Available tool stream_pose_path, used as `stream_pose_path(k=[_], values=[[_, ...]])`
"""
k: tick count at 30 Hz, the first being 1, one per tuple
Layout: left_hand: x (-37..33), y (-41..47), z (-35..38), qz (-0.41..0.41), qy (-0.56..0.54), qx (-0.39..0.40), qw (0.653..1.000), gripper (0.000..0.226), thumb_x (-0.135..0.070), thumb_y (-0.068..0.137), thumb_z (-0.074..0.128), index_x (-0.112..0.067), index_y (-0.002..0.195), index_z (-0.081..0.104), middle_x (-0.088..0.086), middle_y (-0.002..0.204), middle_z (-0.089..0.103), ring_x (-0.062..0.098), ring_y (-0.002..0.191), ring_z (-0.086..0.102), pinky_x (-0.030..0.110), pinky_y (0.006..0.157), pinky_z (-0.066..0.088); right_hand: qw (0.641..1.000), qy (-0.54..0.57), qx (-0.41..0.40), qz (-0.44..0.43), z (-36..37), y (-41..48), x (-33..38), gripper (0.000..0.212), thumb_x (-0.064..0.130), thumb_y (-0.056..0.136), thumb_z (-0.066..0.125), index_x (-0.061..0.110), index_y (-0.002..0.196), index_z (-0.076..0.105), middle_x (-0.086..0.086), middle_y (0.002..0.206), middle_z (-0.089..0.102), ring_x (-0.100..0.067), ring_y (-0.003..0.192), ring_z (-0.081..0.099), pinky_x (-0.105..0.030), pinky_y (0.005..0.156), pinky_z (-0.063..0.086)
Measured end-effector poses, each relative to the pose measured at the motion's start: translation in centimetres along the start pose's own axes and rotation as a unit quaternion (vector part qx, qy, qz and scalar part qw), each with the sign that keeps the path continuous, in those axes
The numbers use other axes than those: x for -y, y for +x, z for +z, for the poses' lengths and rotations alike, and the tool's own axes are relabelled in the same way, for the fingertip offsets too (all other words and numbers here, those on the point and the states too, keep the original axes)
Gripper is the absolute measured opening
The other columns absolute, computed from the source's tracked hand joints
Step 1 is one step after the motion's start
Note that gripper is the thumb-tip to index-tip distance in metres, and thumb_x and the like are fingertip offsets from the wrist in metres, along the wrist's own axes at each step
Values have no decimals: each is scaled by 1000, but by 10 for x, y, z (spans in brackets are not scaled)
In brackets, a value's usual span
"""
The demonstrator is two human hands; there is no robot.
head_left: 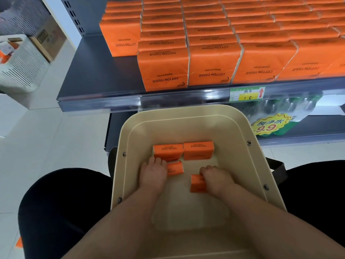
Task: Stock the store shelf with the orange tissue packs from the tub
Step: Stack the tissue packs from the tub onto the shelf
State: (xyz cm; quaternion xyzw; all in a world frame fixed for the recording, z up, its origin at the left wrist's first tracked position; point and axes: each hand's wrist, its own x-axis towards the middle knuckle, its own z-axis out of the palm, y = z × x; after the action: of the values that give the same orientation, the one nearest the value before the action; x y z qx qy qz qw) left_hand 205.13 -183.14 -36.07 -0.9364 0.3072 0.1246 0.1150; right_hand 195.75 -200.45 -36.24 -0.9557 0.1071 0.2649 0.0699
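Both my hands reach down into the cream tub. My left hand curls over an orange tissue pack near the tub's middle, its fingertips touching a second pack behind it. My right hand grips another orange pack that stands on edge. One more pack lies flat at the far side of the tub floor. Above, the dark shelf holds several rows of orange tissue packs; its left end is bare.
A white slatted basket stands on the floor at left beside a cardboard box. A price tag sits on the shelf rail. Bottled water with a yellow 9.9 sign lies on the lower shelf. My dark-clad knees flank the tub.
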Motion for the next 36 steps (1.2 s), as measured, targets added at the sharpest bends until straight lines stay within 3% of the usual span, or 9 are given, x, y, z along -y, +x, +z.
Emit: stream_pose_path(k=[7,12,18,21,25,30,33,36], values=[[-4,-4,-6,-19,-65,35,997,30,-12,94,39,-14,123,46,8,125,54,26,119,47,34,93,41,1000,-4,5,9,-12,-3,0,33,16,89,49,16,122,48,-7,124,53,-26,118,51,-35,92,44],[-2,-12,-32,-42,-164,22,985,31,-18,91,47,-13,121,43,11,117,61,30,108,59,37,87,46,997,2,-63,34,-46,-15,4,33,17,90,49,16,122,45,-6,124,56,-26,114,57,-34,85,47],[10,-34,-89,1,-163,-77,984,31,-20,90,47,-11,120,46,12,114,61,31,106,59,38,83,46,980,-17,-193,38,-101,-55,3,29,16,87,49,16,115,45,-6,116,59,-28,107,58,-33,74,40],[21,-45,-119,4,-198,-140,970,30,-20,87,49,-11,115,50,10,111,60,28,101,59,37,81,47,970,-12,-241,26,-121,-75,2,34,21,84,50,19,118,47,-4,116,57,-26,109,54,-34,81,42],[33,-58,-159,6,-261,-245,934,34,-21,83,55,-15,117,52,5,112,59,24,103,56,35,83,46,946,-4,-323,14,-147,-91,6,42,21,86,48,25,128,45,-1,122,55,-24,116,49,-39,95,38],[51,-69,-197,-19,-327,-372,868,38,-16,88,54,-9,124,47,9,119,53,25,112,48,37,85,42,900,26,-435,-6,-190,-103,23,47,20,89,49,24,135,40,-2,123,55,-25,116,48,-42,90,38],[66,-67,-210,-58,-348,-409,842,37,-16,91,50,-7,126,44,11,122,50,27,113,45,42,86,44,875,28,-484,-22,-218,-100,31,46,16,88,50,21,133,42,-4,118,57,-27,111,50,-40,85,37],[84,-55,-219,-103,-343,-407,841,34,-15,92,48,-6,125,44,13,122,49,29,114,44,41,86,43,864,25,-502,-20,-251,-90,36,46,14,88,52,21,133,42,-4,121,55,-27,115,48,-42,90,36]])
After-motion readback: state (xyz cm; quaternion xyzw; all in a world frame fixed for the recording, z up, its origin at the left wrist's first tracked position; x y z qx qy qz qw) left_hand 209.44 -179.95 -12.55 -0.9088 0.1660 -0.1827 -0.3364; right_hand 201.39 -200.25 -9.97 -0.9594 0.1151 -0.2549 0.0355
